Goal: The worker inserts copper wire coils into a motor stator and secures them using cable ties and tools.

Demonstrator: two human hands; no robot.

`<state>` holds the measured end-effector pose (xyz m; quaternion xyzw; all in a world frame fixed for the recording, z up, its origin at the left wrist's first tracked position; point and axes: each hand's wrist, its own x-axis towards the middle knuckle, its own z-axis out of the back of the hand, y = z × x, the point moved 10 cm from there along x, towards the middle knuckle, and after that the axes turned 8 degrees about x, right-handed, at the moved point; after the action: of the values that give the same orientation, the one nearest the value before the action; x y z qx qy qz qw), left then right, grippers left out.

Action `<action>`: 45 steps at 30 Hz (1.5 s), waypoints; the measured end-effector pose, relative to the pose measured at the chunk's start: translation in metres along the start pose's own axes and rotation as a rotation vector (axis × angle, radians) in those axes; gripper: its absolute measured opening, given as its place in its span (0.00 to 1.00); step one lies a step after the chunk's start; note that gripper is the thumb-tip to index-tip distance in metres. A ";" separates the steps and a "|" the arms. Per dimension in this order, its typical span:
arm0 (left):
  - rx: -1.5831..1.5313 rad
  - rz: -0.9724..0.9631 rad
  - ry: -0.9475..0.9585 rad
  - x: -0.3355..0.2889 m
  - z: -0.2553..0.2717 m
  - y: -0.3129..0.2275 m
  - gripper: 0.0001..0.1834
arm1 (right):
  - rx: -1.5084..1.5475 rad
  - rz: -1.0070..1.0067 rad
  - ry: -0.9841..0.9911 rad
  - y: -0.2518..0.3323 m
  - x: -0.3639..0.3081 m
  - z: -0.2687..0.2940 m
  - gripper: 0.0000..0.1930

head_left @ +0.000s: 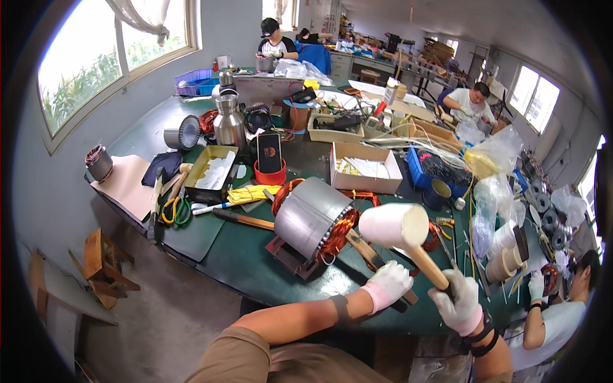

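I note a smooth, satin metal cylinder (305, 214); glossy copper-coloured windings (340, 235); a matt wooden mallet (412, 228); a smooth, faintly glossy desk (239, 265); matt cloth gloves (391, 281).

looks like a workshop for winding electric motors. shows it first in the large steel stator (304, 216), packed with copper coils (340, 236) and resting on a metal cradle (289, 258) on a green worktable (233, 265). keeps a mallet (399, 226) just right of the stator, scissors (182, 205) well left of it, and an open carton (365, 184) of pale slips (367, 168) just beyond it. has a smaller wound stator (99, 166) farther left of the large one, and thick spools (504, 265) well to its right. includes people (279, 48) at work far beyond the stator, plus another person (554, 329) to its right, with a gloved hand (536, 286) at a copper-wound piece (550, 277).
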<state>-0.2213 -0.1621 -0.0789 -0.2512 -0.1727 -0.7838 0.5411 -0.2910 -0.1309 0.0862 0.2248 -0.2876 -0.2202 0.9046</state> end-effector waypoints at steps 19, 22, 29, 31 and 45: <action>-0.161 -0.018 0.432 -0.005 -0.019 0.004 0.09 | -0.310 0.261 0.074 0.046 0.031 0.009 0.13; -0.214 -0.006 0.144 -0.005 -0.029 0.004 0.12 | 0.772 -0.201 -0.243 -0.036 -0.020 -0.007 0.17; -0.124 -0.239 0.318 -0.012 0.007 -0.035 0.07 | -0.386 -0.001 0.199 -0.031 0.009 -0.008 0.14; -0.060 -0.246 0.285 -0.015 0.010 -0.029 0.06 | -0.185 0.025 -0.059 0.002 0.015 0.031 0.12; -0.422 -0.397 0.248 -0.030 0.066 -0.058 0.09 | -0.202 -0.339 0.031 -0.090 -0.052 -0.011 0.14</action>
<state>-0.2532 -0.0824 -0.0424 -0.2215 0.0154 -0.9174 0.3303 -0.3468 -0.1722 0.0078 0.1814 -0.2080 -0.3936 0.8768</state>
